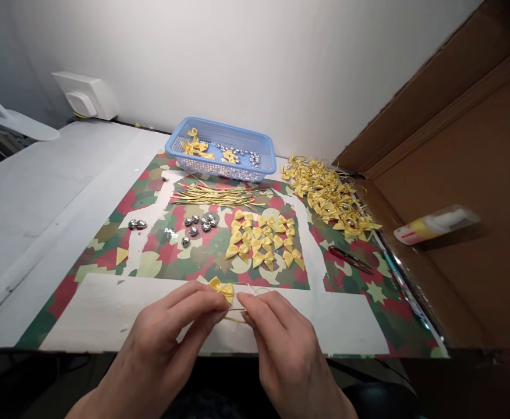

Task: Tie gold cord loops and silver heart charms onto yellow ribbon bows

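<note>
Between thumb and fingertips, my left hand (172,326) pinches a yellow ribbon bow (221,288), its loops showing above the fingers. Close beside it, my right hand (281,337) is closed on a thin gold cord (236,310) that stretches across to the left fingertips. A loose loop of the cord hangs below. Just ahead lie rows of similar yellow bows (262,240). Left of these sit several small silver bells (200,226), and behind them a bundle of gold cords (218,194).
A blue basket (179,146) with bows and silver bells stands against the wall. Finished-looking bows with cords form a pile (325,195) at right. Red-handled thread snips (350,259) and a white bottle (436,224) lie near the cardboard side (460,157). A lamp base (23,125) stands far left.
</note>
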The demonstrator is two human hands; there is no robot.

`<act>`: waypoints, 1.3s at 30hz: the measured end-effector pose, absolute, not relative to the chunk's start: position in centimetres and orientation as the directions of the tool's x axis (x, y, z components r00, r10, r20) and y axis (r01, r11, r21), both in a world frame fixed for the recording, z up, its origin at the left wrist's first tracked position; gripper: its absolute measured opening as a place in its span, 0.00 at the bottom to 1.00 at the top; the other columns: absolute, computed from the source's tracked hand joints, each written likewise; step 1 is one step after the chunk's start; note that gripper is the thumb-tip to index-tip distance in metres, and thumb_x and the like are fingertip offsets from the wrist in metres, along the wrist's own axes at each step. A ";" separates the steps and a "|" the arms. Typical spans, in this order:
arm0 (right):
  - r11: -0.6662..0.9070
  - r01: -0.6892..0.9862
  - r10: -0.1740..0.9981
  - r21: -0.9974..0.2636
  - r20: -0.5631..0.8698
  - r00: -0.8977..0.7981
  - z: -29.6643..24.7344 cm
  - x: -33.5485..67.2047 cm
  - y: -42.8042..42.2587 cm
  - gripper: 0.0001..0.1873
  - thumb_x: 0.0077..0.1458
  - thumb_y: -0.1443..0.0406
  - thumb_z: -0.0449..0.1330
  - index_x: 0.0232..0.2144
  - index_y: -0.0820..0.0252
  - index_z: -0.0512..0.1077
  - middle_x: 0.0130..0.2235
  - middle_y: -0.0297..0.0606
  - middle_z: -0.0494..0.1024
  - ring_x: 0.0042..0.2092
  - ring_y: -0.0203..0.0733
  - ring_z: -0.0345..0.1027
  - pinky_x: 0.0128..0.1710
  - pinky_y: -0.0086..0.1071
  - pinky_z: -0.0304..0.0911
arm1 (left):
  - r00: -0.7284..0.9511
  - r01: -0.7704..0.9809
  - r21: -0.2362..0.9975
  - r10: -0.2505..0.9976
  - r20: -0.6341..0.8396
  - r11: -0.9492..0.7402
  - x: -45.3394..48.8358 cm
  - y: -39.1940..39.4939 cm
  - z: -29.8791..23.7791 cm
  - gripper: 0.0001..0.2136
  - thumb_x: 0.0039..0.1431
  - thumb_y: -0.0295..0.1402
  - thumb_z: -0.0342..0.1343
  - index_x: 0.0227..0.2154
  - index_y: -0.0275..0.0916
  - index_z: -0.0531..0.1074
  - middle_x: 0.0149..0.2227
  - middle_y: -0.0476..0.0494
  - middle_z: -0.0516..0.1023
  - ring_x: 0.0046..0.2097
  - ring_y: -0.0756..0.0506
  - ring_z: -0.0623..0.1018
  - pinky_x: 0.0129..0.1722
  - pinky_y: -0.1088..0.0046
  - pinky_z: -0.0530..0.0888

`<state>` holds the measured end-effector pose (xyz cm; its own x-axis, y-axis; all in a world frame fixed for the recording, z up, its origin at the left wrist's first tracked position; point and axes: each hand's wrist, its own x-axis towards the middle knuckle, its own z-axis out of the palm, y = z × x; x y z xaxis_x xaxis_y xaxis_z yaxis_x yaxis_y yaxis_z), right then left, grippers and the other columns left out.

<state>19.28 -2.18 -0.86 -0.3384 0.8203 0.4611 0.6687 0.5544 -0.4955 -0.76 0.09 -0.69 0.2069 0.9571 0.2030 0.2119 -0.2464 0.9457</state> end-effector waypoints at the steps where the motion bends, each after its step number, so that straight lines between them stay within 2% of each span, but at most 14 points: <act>1: 0.556 0.672 0.817 -0.489 0.468 -0.337 -0.9 19.4 -2.2 0.20 0.68 0.79 0.52 0.57 0.66 0.71 0.39 0.43 0.79 0.39 0.43 0.75 0.38 0.34 0.76 | 0.200 0.225 0.948 0.963 0.181 -0.225 -0.7 0.1 -0.6 0.08 0.69 0.28 0.61 0.36 0.47 0.82 0.33 0.48 0.82 0.34 0.45 0.80 0.35 0.74 0.76; 5: 0.577 0.698 0.797 -0.423 0.479 -0.369 -0.9 19.3 -1.9 0.19 0.70 0.78 0.52 0.59 0.69 0.71 0.37 0.43 0.79 0.36 0.44 0.75 0.34 0.34 0.76 | 0.180 0.251 0.950 0.973 0.142 -0.185 -0.9 0.3 -0.4 0.07 0.69 0.30 0.61 0.34 0.46 0.82 0.33 0.46 0.81 0.35 0.43 0.80 0.36 0.73 0.76; 10: 0.598 0.706 0.771 -0.380 0.514 -0.376 -0.6 19.3 -1.6 0.20 0.71 0.79 0.52 0.62 0.71 0.69 0.37 0.44 0.81 0.37 0.43 0.77 0.37 0.34 0.77 | 0.231 0.258 0.926 0.948 0.219 -0.276 -1.1 0.2 -1.0 0.09 0.69 0.25 0.61 0.40 0.48 0.82 0.37 0.47 0.83 0.36 0.45 0.82 0.39 0.75 0.77; 16: 0.635 0.706 0.752 -0.314 0.463 -0.470 0.1 19.3 -1.7 0.17 0.72 0.78 0.49 0.55 0.75 0.74 0.34 0.44 0.80 0.34 0.44 0.76 0.33 0.34 0.74 | 0.264 0.260 0.915 0.934 0.240 -0.308 -1.0 0.1 -1.2 0.11 0.69 0.23 0.59 0.42 0.48 0.82 0.38 0.47 0.83 0.37 0.45 0.83 0.39 0.75 0.77; 20: 0.615 0.728 0.774 -0.303 0.406 -0.485 0.3 19.0 -1.7 0.16 0.73 0.76 0.49 0.46 0.69 0.77 0.32 0.42 0.79 0.32 0.43 0.74 0.31 0.34 0.70 | 0.283 0.240 0.925 0.933 0.223 -0.294 -0.5 -0.1 -0.8 0.10 0.72 0.25 0.56 0.40 0.47 0.81 0.37 0.46 0.82 0.35 0.46 0.81 0.37 0.75 0.76; 25: 0.588 0.735 0.801 -0.338 0.366 -0.473 0.4 18.8 -1.8 0.18 0.75 0.74 0.47 0.37 0.63 0.75 0.31 0.40 0.77 0.32 0.42 0.72 0.30 0.33 0.66 | 0.295 0.229 0.928 0.929 0.223 -0.295 -0.4 -0.4 -0.5 0.10 0.72 0.25 0.56 0.40 0.46 0.81 0.36 0.46 0.82 0.34 0.46 0.81 0.37 0.75 0.76; 29: 0.580 0.734 0.809 -0.353 0.358 -0.467 0.6 18.8 -1.8 0.16 0.73 0.74 0.49 0.36 0.63 0.74 0.32 0.39 0.76 0.32 0.43 0.71 0.30 0.35 0.64 | 0.318 0.265 0.901 0.914 0.253 -0.342 -0.6 -0.7 -1.0 0.11 0.70 0.24 0.58 0.45 0.47 0.80 0.39 0.47 0.82 0.37 0.45 0.81 0.38 0.75 0.76; 35: 0.578 0.744 0.809 -0.337 0.356 -0.467 0.6 18.8 -1.9 0.15 0.69 0.78 0.50 0.36 0.63 0.74 0.31 0.39 0.75 0.32 0.44 0.69 0.30 0.35 0.62 | 0.370 0.308 0.848 0.876 0.310 -0.431 -0.7 -0.8 -1.7 0.13 0.74 0.20 0.51 0.47 0.48 0.74 0.40 0.51 0.78 0.37 0.50 0.80 0.39 0.78 0.75; 39: 0.577 0.745 0.807 -0.334 0.374 -0.457 0.6 18.8 -2.0 0.14 0.68 0.78 0.51 0.36 0.63 0.73 0.31 0.39 0.75 0.32 0.43 0.69 0.31 0.35 0.61 | 0.354 0.347 0.882 0.915 0.192 -0.319 -0.6 -1.1 -1.5 0.10 0.72 0.25 0.55 0.47 0.49 0.73 0.40 0.53 0.79 0.39 0.50 0.80 0.41 0.78 0.76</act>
